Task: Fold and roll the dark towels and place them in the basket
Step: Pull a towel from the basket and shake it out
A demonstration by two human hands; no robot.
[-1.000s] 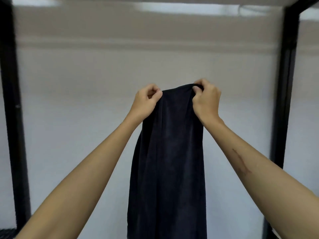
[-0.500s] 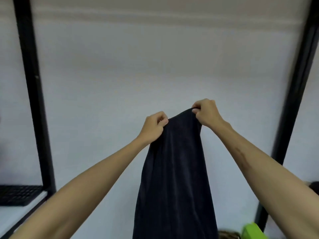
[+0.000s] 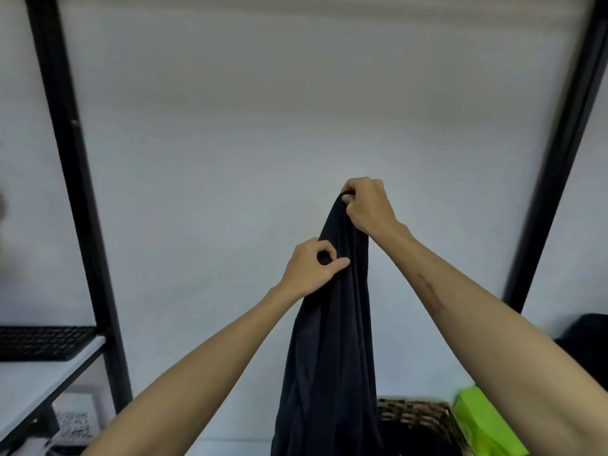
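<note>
A dark navy towel hangs lengthwise in the air in front of a pale wall. My right hand grips its top corner, held highest. Lower and to the left, my left hand pinches the towel's left edge between thumb and fingers. The towel's lower end drops out of the frame at the bottom. Behind it at the bottom right sits a woven wicker basket with something dark inside.
Black frame posts stand left and right. A white shelf at the left carries a black keyboard. A bright green object lies right of the basket, and a dark object sits at the far right.
The view has tilted down, revealing the basket and shelf. My left hand has slid down the towel's left edge while my right hand keeps the top corner, so the towel hangs narrower.
</note>
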